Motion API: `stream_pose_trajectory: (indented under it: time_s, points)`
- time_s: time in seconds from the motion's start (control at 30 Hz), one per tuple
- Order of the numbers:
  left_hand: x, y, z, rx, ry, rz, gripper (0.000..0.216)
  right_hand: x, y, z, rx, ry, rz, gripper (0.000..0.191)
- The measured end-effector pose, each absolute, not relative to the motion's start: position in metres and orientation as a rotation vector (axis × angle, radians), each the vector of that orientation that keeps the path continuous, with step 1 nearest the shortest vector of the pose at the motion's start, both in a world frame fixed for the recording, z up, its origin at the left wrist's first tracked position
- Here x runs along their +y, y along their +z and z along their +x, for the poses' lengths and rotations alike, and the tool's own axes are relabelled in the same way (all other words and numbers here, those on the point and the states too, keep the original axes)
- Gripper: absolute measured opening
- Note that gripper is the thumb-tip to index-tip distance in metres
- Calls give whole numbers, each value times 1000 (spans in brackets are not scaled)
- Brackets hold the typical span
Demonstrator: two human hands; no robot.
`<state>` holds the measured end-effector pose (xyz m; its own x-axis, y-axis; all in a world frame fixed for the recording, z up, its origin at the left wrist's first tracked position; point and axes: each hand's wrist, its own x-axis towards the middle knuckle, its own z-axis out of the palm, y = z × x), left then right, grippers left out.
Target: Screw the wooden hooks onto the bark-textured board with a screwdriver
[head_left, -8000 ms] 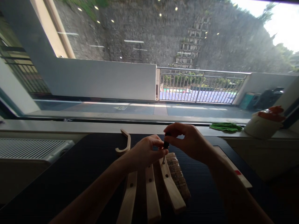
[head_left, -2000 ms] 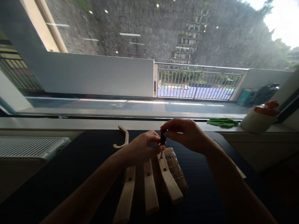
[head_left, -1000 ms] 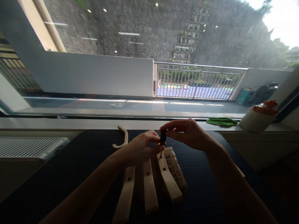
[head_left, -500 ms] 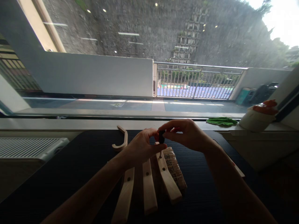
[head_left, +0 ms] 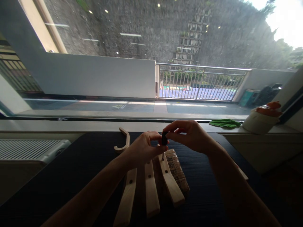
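Three pale wooden slats fan out on a black table [head_left: 71, 176]: a left slat [head_left: 127, 197], a middle slat [head_left: 151, 189] and a right slat [head_left: 170, 183]. My right hand [head_left: 189, 136] pinches the black handle of a small screwdriver [head_left: 163, 140], which stands upright with its tip on the far end of the right slat. My left hand [head_left: 142, 149] is closed beside the tool, fingertips at its shaft, resting over the slats' far ends. A brown patterned packet [head_left: 178, 171] lies under the right slat.
A curved wooden hook piece [head_left: 124, 140] lies on the table beyond my left hand. A green cloth [head_left: 224, 123] and a white pot with an orange top [head_left: 262, 119] sit on the windowsill. A white radiator [head_left: 30, 149] is at the left.
The screwdriver stays upright on the right slat's end. My right fingers have shifted slightly on the handle. The view has dropped a little since the earliest frame.
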<state>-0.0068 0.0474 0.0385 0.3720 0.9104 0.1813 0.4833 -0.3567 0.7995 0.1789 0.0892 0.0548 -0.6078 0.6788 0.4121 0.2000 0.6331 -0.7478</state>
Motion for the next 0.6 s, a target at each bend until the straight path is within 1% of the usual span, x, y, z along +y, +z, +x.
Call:
stream_pose_trajectory:
  time_s: [0.17, 0.37, 0.47, 0.6]
  points:
    - [46, 34, -7, 1284, 812, 1866, 33, 89, 55, 180, -2158, 836, -682, 20]
    - [45, 29, -2, 1356, 928, 1901, 32, 87, 56, 179, -2160, 838, -694, 20]
    - [44, 32, -3, 1338, 930, 1941, 29, 87, 56, 179, -2166, 843, -700, 20]
    - [42, 38, -7, 1287, 897, 1982, 20, 87, 54, 178, -2155, 843, -703, 19]
